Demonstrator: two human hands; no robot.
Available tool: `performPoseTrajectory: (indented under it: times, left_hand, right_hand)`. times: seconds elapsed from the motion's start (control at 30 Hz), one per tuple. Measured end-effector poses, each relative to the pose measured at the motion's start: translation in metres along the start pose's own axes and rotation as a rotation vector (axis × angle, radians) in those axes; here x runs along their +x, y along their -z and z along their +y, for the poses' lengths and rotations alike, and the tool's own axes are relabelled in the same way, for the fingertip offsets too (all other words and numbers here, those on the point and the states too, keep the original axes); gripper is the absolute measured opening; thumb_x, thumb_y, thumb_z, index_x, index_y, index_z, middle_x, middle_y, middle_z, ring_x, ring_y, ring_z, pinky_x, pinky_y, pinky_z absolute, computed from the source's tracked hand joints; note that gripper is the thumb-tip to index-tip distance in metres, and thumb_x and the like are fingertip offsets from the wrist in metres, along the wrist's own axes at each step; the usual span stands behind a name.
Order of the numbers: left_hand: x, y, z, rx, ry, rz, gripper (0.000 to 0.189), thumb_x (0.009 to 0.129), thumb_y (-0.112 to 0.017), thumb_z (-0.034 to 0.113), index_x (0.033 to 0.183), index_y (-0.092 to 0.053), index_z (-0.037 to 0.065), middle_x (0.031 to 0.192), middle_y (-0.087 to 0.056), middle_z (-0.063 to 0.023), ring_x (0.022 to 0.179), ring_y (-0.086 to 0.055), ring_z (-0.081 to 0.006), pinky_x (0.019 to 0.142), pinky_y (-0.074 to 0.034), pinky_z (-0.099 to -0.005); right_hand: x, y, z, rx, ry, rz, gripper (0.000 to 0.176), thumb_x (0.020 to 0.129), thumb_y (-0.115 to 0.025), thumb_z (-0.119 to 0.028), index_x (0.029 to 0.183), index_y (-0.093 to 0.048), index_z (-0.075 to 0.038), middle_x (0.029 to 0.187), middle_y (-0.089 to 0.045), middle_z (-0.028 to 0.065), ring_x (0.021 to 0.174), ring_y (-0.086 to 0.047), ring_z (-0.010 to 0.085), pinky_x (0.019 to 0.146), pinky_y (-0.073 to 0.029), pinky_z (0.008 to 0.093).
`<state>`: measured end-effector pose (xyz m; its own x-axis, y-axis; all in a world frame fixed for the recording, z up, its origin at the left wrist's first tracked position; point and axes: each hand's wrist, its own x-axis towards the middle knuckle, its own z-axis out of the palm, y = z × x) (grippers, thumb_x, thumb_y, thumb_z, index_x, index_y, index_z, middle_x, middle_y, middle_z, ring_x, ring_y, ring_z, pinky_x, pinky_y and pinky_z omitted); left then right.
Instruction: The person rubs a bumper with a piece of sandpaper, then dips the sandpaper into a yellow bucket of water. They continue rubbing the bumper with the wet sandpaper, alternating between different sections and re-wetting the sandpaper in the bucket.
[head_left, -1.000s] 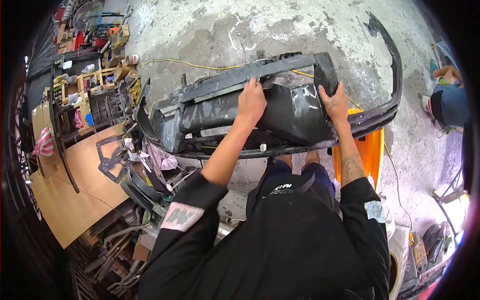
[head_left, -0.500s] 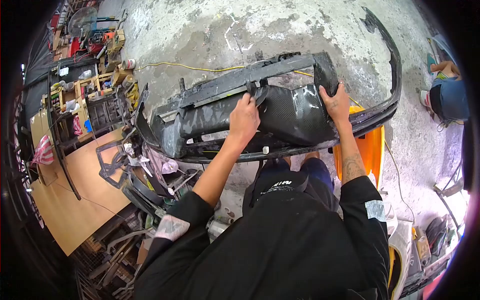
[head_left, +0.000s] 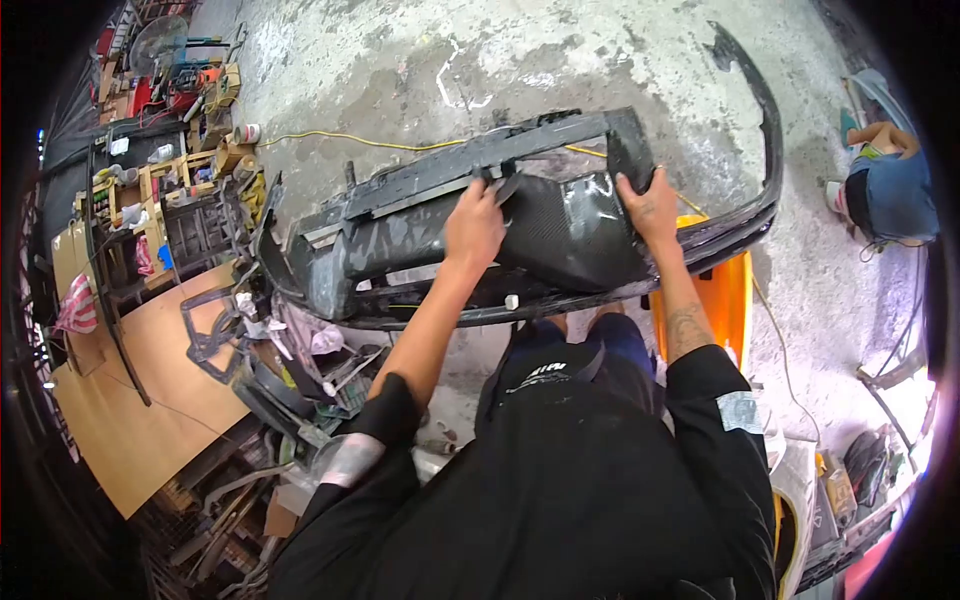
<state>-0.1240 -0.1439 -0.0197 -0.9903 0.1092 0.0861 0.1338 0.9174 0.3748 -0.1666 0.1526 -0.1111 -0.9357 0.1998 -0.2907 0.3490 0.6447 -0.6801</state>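
Note:
A black car bumper [head_left: 575, 225] with a carbon-fibre weave and whitish scuffs lies across in front of my body. On its centre, my left hand [head_left: 472, 228] is closed, and a small dark piece shows at its fingertips; I cannot tell what it is. My right hand [head_left: 650, 208] grips the bumper's right-hand edge, thumb on the near face and fingers over the far side. The bumper's long curved lip runs along the near side and sweeps up at the right. Beneath its right part stands an orange panel [head_left: 722, 310].
A yellow cord [head_left: 360, 138] crosses the stained concrete floor [head_left: 350, 60] beyond the bumper. At left are a tan board [head_left: 150, 400], a black frame [head_left: 205, 340] and shelves of cluttered supplies. Another person [head_left: 890, 190] is low down at far right.
The whole scene has shifted slightly left in view. My left hand stays closed, moving slightly along the bumper's centre. My right hand keeps its grip on the edge.

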Motion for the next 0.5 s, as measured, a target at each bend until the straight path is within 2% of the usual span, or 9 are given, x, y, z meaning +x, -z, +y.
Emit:
performPoseTrajectory:
  times: [0.13, 0.2, 0.27, 0.33, 0.37, 0.4, 0.43, 0.47, 0.5]
  left_hand:
    - [-0.024, 0.049, 0.008, 0.006, 0.139, -0.161, 0.015, 0.094, -0.067, 0.010, 0.098, -0.072, -0.003, 0.091, -0.059, -0.0175, 0.075, -0.063, -0.0368, 0.066, -0.049, -0.0448]
    - [-0.021, 0.051, -0.006, -0.113, 0.170, -0.113, 0.017, 0.095, -0.068, 0.011, 0.088, -0.068, -0.005, 0.088, -0.060, -0.0180, 0.074, -0.063, -0.0366, 0.067, -0.049, -0.0451]
    - [-0.019, 0.062, 0.009, -0.230, 0.252, 0.018, 0.023, 0.095, -0.070, 0.013, 0.083, -0.066, -0.006, 0.084, -0.059, -0.0173, 0.068, -0.061, -0.0331, 0.063, -0.047, -0.0426]
    - [-0.028, 0.072, 0.017, -0.252, 0.293, 0.061, 0.024, 0.095, -0.072, 0.015, 0.085, -0.066, -0.006, 0.084, -0.058, -0.0165, 0.065, -0.059, -0.0310, 0.062, -0.047, -0.0419]
    - [-0.038, 0.074, 0.014, -0.245, 0.270, 0.080, 0.025, 0.096, -0.072, 0.016, 0.086, -0.067, -0.006, 0.085, -0.060, -0.0145, 0.063, -0.059, -0.0271, 0.060, -0.047, -0.0391]
    - [-0.047, 0.075, 0.012, -0.235, 0.246, 0.101, 0.025, 0.096, -0.072, 0.017, 0.087, -0.067, -0.006, 0.085, -0.062, -0.0125, 0.062, -0.059, -0.0232, 0.057, -0.047, -0.0363]
    - [-0.053, 0.082, 0.023, -0.234, 0.248, 0.110, 0.025, 0.096, -0.072, 0.017, 0.087, -0.067, -0.006, 0.085, -0.062, -0.0125, 0.062, -0.059, -0.0232, 0.057, -0.047, -0.0363]
    - [-0.060, 0.089, 0.035, -0.410, 0.444, 0.079, 0.026, 0.097, -0.072, 0.019, 0.087, -0.067, -0.004, 0.083, -0.063, -0.0095, 0.061, -0.059, -0.0179, 0.054, -0.046, -0.0327]
    - [-0.067, 0.094, 0.046, -0.584, 0.647, 0.053, 0.028, 0.098, -0.071, 0.021, 0.086, -0.068, -0.003, 0.080, -0.064, -0.0065, 0.060, -0.059, -0.0126, 0.051, -0.045, -0.0291]
  right_hand:
    - [-0.004, 0.007, -0.006, -0.028, -0.021, 0.004, 0.069, 0.086, -0.074, -0.054, 0.119, -0.057, 0.004, 0.102, -0.070, 0.0334, 0.101, -0.067, 0.0504, 0.087, -0.053, 0.0548]
    - [-0.005, 0.010, -0.006, 0.025, -0.021, -0.010, 0.070, 0.086, -0.074, -0.055, 0.119, -0.057, 0.004, 0.106, -0.070, 0.0339, 0.103, -0.067, 0.0506, 0.088, -0.053, 0.0547]
    - [-0.006, 0.016, -0.003, 0.046, 0.016, 0.016, 0.075, 0.084, -0.076, -0.058, 0.119, -0.056, 0.005, 0.109, -0.068, 0.0345, 0.105, -0.066, 0.0509, 0.090, -0.053, 0.0534]
    - [-0.007, 0.029, -0.008, 0.177, 0.004, -0.128, 0.081, 0.082, -0.078, -0.061, 0.123, -0.056, 0.005, 0.111, -0.068, 0.0323, 0.105, -0.067, 0.0482, 0.091, -0.052, 0.0509]
    - [-0.012, 0.034, -0.011, 0.292, 0.059, -0.041, 0.079, 0.083, -0.081, -0.056, 0.127, -0.056, 0.005, 0.110, -0.068, 0.0269, 0.104, -0.067, 0.0417, 0.091, -0.051, 0.0482]
    - [-0.015, 0.040, -0.005, 0.287, 0.067, -0.044, 0.079, 0.083, -0.081, -0.056, 0.127, -0.056, 0.005, 0.110, -0.068, 0.0269, 0.104, -0.067, 0.0417, 0.091, -0.051, 0.0482]
    - [-0.016, 0.046, 0.003, 0.205, 0.240, 0.085, 0.079, 0.084, -0.082, -0.052, 0.131, -0.055, 0.005, 0.115, -0.067, 0.0258, 0.106, -0.067, 0.0374, 0.091, -0.051, 0.0455]
    - [-0.018, 0.048, 0.008, 0.126, 0.413, 0.212, 0.080, 0.084, -0.084, -0.048, 0.135, -0.054, 0.005, 0.120, -0.066, 0.0246, 0.107, -0.066, 0.0330, 0.091, -0.051, 0.0427]
    - [-0.037, 0.061, -0.005, 0.210, 0.420, 0.208, 0.064, 0.087, -0.084, -0.039, 0.131, -0.060, 0.001, 0.118, -0.068, 0.0180, 0.106, -0.065, 0.0261, 0.088, -0.051, 0.0383]
